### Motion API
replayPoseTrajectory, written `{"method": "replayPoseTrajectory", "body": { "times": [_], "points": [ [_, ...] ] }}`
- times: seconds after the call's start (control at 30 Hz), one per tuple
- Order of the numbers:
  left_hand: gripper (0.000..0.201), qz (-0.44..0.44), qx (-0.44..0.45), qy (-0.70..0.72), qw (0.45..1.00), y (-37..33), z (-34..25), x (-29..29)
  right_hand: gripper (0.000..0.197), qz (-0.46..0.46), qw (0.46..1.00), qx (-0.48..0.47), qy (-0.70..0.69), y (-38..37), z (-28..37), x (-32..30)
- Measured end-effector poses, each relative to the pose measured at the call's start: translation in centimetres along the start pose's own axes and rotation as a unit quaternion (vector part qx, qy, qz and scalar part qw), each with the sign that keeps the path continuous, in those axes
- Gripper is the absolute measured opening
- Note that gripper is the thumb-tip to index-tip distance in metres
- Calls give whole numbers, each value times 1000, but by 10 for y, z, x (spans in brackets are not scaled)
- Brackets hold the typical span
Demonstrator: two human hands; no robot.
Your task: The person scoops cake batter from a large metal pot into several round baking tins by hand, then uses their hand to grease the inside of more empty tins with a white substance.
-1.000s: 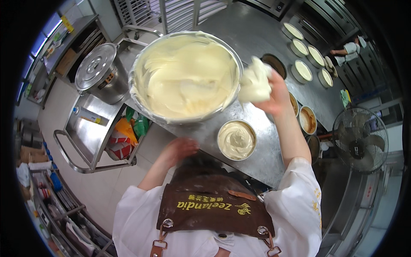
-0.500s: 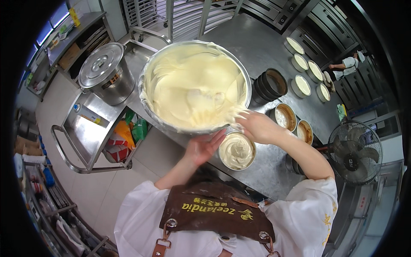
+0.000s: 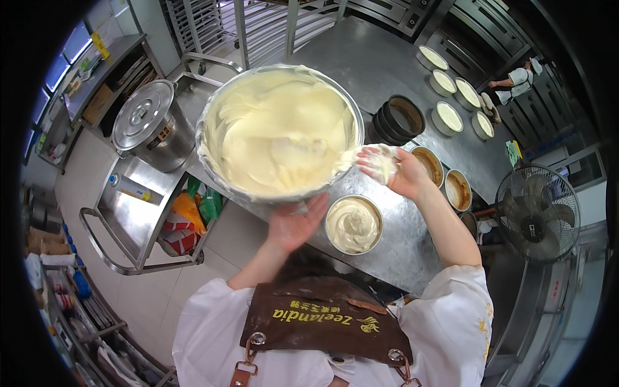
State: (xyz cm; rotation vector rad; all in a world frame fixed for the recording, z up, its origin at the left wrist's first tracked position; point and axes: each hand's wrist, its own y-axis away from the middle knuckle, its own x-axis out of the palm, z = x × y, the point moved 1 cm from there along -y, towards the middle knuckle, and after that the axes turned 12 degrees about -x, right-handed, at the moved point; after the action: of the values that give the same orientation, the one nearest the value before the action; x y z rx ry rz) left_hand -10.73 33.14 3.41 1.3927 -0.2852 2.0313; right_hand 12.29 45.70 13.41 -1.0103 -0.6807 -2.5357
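A large metal bowl (image 3: pixel 213 164) of thick, pale cream batter (image 3: pixel 277 129) stands in front of me at the table's edge. My left hand (image 3: pixel 295 226) lies open against the bowl's near outer side, fingers stretched out. At the right rim is my right hand (image 3: pixel 392 169), palm turned up, its stretched fingers and palm smeared with batter. A streak of batter runs between the rim and those fingers. Below the right hand, a round cake pan (image 3: pixel 380 233) holds swirled batter. Neither hand touches this pan.
Dark round pans (image 3: pixel 401 119) are stacked right of the bowl, near lined round pans (image 3: pixel 458 191). Several filled pans (image 3: pixel 446 118) stand farther back. A fan (image 3: pixel 534 213) is at right, a lidded steel pot (image 3: pixel 155 126) on a cart at left. Another person (image 3: pixel 516 84) stands at the far right.
My right hand has moved right, away from the bowl's near rim, and turned palm up. The left hand stays at the bowl's side. The whole view has shifted slightly.
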Motion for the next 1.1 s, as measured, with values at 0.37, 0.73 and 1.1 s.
{"method": "replayPoseTrajectory", "body": {
  "times": [0.37, 0.73, 1.1],
  "points": [
    [50, -109, -79, -270, 953, 32, -9, -52, 24, 246, 446, -132, 850, 64, -91, -114],
    [39, -208, -38, -360, 909, 32, -23, -82, 22, 280, 351, -87, 889, 37, -132, -150],
    [26, -332, -48, -578, 744, 4, -29, -101, 18, 286, 363, -101, 881, 30, -154, -147]
  ]
}}
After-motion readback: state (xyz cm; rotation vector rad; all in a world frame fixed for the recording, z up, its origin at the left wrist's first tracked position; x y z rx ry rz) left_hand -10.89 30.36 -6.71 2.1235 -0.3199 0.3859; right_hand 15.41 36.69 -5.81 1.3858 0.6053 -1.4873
